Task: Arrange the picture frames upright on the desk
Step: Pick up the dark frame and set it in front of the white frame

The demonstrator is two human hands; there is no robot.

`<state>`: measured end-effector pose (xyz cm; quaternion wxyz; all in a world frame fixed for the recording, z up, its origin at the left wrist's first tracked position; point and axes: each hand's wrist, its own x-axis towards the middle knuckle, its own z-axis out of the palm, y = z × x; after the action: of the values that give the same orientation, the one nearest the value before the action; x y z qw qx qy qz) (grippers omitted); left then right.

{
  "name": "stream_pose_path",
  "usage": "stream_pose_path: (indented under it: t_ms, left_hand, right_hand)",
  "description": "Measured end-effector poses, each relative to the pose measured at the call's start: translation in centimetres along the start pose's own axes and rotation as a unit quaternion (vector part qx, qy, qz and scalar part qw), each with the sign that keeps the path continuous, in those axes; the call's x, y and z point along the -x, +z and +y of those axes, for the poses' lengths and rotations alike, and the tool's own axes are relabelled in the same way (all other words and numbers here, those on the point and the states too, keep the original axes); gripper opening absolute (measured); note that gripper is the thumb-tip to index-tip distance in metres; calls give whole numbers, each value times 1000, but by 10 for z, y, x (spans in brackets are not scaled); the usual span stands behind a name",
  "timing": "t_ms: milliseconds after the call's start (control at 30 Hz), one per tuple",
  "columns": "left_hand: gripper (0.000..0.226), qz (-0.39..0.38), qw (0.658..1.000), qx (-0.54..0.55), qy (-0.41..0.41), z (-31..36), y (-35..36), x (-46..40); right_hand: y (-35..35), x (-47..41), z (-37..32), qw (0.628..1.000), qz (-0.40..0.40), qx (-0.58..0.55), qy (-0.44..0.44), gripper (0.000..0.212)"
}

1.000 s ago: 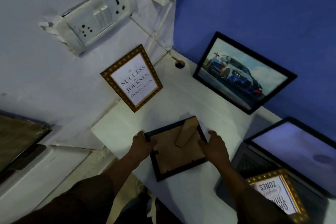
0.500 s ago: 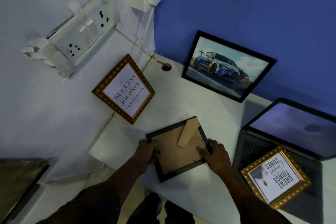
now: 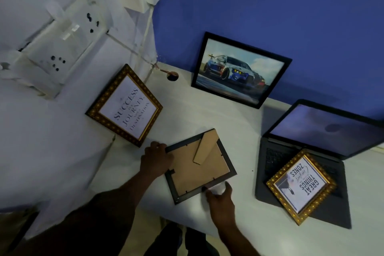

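The right hand [image 3: 220,197] has slid to the near edge of the face-down frame [image 3: 200,165]; the left hand [image 3: 155,159] still grips its side, readying a lift off the tabletop [image 3: 239,122].

Bare desk [image 3: 207,114] mid – frames, laptop [image 3: 291,172] round edges

The gold frame [image 3: 124,104] leaning on the white wall carries a white print reading "SUCCESS", "JOURNEY" and "DESTINATION", with small words between them too fine to read. The gold frame on the laptop [image 3: 300,188] shows, upside down from this view, "GREAT THINGS" and "ZONES", with a script word between that cannot be read.
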<state>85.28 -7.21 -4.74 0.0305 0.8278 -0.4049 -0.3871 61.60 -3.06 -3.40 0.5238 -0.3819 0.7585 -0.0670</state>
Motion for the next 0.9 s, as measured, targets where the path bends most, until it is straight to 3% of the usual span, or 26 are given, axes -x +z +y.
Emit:
stream_pose_path:
  t_ms: [167,300,367,533,633,733,833,900]
  left_hand:
    - [42,-29,998,-54,11,1,1,-3]
    - [30,-73,994,79,-2,-2,2,3]
    - [25,-68,994,87,27,-4,2,6]
    - [23,-73,979,167,93,5,-11,11]
    - [35,-88,957,254,108,24,-25,21]
    - [29,-144,918,367,49,46,-39,39]
    - [16,-147,885,441,26,64,-53,56]
    - [24,-139,879,456,27,76,-60,69]
  right_hand:
    - [10,4,-4,996,6,-93,4,85]
    - [-1,-6,3,993,19,-117,1,80]
    - [-9,-10,9,994,17,-107,-21,72]
    - [-38,-21,17,983,29,35,-177,68]
    - [-54,-26,17,933,52,211,-286,70]
    - [-68,-33,12,874,113,319,-348,67]
    - [-89,-38,5,843,149,281,-434,50]
    - [-107,-31,0,854,107,177,-477,30]
